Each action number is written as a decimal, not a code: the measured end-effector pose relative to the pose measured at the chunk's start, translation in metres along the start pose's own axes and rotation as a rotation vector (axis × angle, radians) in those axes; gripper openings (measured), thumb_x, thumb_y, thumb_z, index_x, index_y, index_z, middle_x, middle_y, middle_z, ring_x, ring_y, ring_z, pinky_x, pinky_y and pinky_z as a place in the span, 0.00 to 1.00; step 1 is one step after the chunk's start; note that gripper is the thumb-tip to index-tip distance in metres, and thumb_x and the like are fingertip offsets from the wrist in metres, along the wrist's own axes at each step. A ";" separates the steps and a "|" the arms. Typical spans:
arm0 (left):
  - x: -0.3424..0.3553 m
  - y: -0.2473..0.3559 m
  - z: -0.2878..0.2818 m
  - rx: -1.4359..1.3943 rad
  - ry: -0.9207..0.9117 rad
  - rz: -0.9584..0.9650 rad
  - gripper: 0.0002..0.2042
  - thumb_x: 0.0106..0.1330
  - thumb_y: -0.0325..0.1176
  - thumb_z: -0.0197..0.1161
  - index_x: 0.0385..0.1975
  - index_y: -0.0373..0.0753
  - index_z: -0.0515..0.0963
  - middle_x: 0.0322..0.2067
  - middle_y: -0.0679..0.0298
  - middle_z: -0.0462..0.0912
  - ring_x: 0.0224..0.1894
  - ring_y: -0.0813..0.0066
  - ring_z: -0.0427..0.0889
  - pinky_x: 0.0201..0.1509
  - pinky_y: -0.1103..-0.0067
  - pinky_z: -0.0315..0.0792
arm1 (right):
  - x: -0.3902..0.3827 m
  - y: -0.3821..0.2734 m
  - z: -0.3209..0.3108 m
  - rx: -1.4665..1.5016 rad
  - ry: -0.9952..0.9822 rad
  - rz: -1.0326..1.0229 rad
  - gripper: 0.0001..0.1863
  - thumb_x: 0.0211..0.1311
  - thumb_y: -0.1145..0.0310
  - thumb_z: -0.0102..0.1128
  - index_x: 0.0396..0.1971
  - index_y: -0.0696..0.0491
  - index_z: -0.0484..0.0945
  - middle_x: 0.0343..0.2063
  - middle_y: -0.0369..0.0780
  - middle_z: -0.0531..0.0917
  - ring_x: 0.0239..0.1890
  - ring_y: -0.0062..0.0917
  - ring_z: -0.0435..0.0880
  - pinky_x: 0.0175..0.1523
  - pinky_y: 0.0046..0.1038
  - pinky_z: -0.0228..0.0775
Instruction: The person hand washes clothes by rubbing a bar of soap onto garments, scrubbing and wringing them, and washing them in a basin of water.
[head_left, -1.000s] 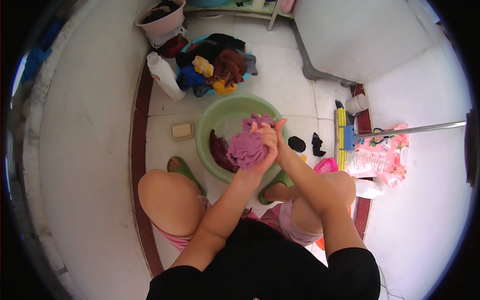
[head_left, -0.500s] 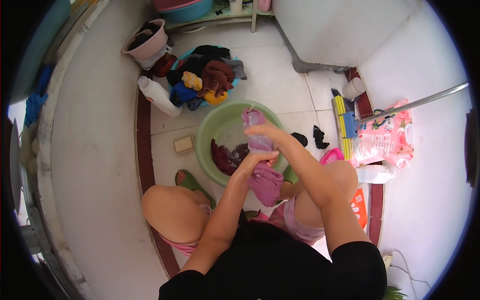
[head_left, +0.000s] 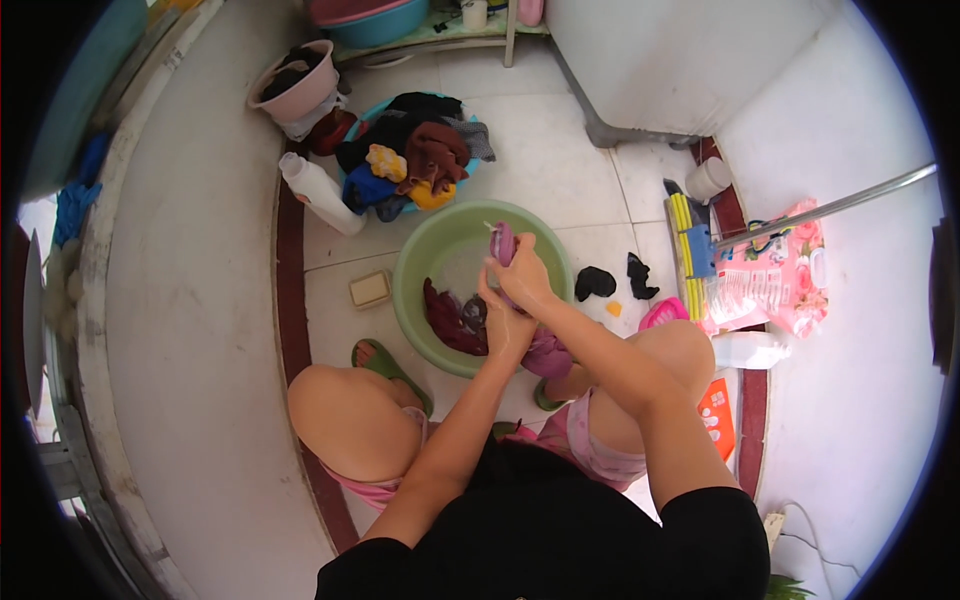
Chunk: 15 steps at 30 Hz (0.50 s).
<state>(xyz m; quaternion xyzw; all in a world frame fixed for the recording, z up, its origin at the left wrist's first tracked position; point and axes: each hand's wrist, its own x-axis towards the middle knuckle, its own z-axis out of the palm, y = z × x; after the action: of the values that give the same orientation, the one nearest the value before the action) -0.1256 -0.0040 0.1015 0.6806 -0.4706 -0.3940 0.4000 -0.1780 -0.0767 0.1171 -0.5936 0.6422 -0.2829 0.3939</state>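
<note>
1. We see the green basin (head_left: 412, 255) as smooth plastic with a soft sheen.
2. At five o'clock from it, the purple cloth (head_left: 546, 356) looks soft and matt to us.
3. At eleven, we see heaped garments (head_left: 433, 150) of rumpled, matt fabric.
4. At ten, we find a smooth white plastic bottle (head_left: 322, 196).
5. At three, we note a shiny metal pole (head_left: 870, 194) and a glossy pink bag (head_left: 772, 290).

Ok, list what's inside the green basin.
In the green basin: dark red cloth, with something darker beside it. Left hand, right hand and purple cloth cover part of the basin's right side; anything beneath cannot be seen.
</note>
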 end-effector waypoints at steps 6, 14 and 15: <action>0.001 0.016 -0.009 -0.080 0.064 0.267 0.46 0.54 0.31 0.65 0.66 0.41 0.38 0.47 0.45 0.74 0.42 0.46 0.78 0.41 0.66 0.72 | 0.003 -0.012 -0.014 -0.063 -0.123 0.030 0.43 0.58 0.48 0.54 0.64 0.58 0.47 0.60 0.59 0.59 0.54 0.54 0.69 0.58 0.41 0.63; 0.018 0.032 -0.054 -1.159 -0.497 -0.327 0.16 0.59 0.31 0.60 0.43 0.36 0.65 0.29 0.62 0.73 0.25 0.73 0.75 0.29 0.78 0.72 | 0.021 -0.025 -0.055 0.450 -0.177 0.012 0.36 0.64 0.40 0.42 0.58 0.57 0.65 0.52 0.41 0.70 0.53 0.30 0.69 0.57 0.32 0.62; 0.015 0.043 -0.053 -1.165 -0.511 -0.322 0.16 0.59 0.31 0.60 0.43 0.36 0.65 0.29 0.62 0.73 0.25 0.73 0.75 0.29 0.78 0.72 | 0.028 -0.012 -0.058 0.442 -0.165 0.008 0.36 0.64 0.40 0.42 0.58 0.57 0.65 0.52 0.41 0.70 0.53 0.30 0.69 0.57 0.32 0.62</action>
<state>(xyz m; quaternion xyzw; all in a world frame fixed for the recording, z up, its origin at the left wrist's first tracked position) -0.0875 -0.0191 0.1576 0.2996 -0.1528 -0.7885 0.5148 -0.2200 -0.1116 0.1535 -0.5116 0.5327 -0.3655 0.5665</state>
